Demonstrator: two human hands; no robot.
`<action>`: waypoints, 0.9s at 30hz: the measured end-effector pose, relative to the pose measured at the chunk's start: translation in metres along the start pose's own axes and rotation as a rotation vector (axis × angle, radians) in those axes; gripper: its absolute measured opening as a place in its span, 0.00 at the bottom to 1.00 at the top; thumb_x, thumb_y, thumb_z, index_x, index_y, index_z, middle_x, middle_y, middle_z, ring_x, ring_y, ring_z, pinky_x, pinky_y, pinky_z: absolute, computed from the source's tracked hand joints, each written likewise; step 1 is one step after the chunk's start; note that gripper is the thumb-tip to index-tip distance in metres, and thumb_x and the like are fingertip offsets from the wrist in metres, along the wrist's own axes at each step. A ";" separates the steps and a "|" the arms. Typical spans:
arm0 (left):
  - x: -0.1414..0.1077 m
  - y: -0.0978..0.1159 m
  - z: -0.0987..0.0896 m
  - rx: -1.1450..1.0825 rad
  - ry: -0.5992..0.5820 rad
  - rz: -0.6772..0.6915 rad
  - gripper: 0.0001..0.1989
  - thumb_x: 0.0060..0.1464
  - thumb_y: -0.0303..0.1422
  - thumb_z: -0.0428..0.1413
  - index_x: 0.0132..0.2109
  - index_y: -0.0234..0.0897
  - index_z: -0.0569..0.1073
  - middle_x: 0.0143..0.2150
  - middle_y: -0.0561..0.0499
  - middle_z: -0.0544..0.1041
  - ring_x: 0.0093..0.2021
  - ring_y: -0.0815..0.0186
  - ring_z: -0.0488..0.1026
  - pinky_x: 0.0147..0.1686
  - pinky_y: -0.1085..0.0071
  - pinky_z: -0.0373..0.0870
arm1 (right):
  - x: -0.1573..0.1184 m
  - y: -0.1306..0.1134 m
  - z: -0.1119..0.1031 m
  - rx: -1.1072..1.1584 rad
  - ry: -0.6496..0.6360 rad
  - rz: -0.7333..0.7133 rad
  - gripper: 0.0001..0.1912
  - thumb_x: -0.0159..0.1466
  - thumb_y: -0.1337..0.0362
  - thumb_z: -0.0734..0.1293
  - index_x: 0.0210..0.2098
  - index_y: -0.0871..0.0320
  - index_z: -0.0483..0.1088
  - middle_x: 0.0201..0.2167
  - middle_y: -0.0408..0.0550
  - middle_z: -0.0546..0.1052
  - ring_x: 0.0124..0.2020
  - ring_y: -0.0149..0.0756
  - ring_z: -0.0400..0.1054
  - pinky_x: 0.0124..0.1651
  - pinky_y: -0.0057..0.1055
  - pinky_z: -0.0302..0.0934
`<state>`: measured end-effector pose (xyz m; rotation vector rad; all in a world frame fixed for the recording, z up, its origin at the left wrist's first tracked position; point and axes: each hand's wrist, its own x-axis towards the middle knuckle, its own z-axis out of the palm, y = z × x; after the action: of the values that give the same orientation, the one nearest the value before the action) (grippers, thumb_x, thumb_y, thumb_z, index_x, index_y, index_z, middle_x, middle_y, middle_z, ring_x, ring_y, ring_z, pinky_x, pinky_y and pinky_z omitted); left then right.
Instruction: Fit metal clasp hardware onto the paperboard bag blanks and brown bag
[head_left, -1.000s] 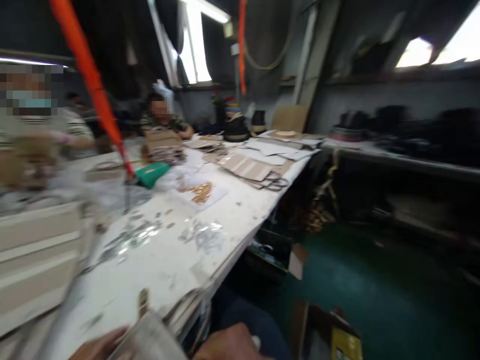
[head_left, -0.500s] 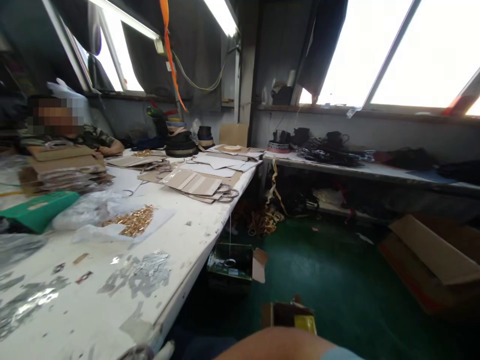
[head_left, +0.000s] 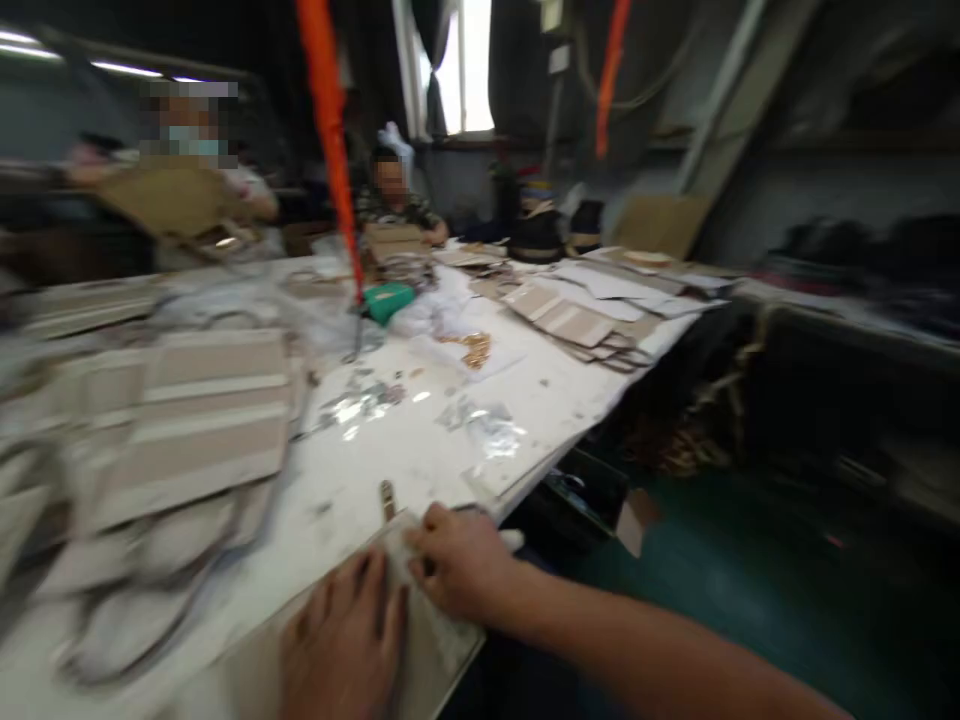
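Note:
A beige flat panel (head_left: 439,665) lies at the near edge of the white table. My left hand (head_left: 341,635) rests flat on it with the fingers stretched out. At the panel's far corner my right hand (head_left: 465,560) has its fingers curled in a pinch; whatever is between them is hidden and blurred. Just beyond the panel is a small brass-coloured metal piece (head_left: 387,500). Farther up the table, silvery flat pieces (head_left: 491,430) lie scattered, with a heap of gold-coloured small parts (head_left: 476,350) on white plastic behind them.
Stacked beige bag panels with handles (head_left: 214,415) cover the left of the table (head_left: 555,405). More panels (head_left: 562,315) lie at the right edge, near an open box (head_left: 589,490) below. An orange strip (head_left: 330,130) hangs overhead. Two people sit or stand across the table.
The view has swung left and down, blurring the picture. Both my hands and the beige panel are now in sight, where only part of an arm showed at the bottom before.

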<state>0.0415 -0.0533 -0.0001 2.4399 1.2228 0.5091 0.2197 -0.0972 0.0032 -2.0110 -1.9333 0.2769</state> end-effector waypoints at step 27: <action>-0.013 -0.020 0.018 0.322 0.005 0.085 0.25 0.69 0.38 0.50 0.70 0.43 0.63 0.65 0.44 0.71 0.64 0.50 0.64 0.57 0.50 0.62 | 0.002 0.007 0.019 0.098 -0.015 -0.142 0.19 0.70 0.64 0.63 0.59 0.55 0.73 0.45 0.50 0.79 0.42 0.41 0.76 0.45 0.32 0.68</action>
<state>0.0291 -0.0558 -0.0268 2.7693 1.2924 0.3644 0.2189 -0.0931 -0.0167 -1.8060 -2.0192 0.3448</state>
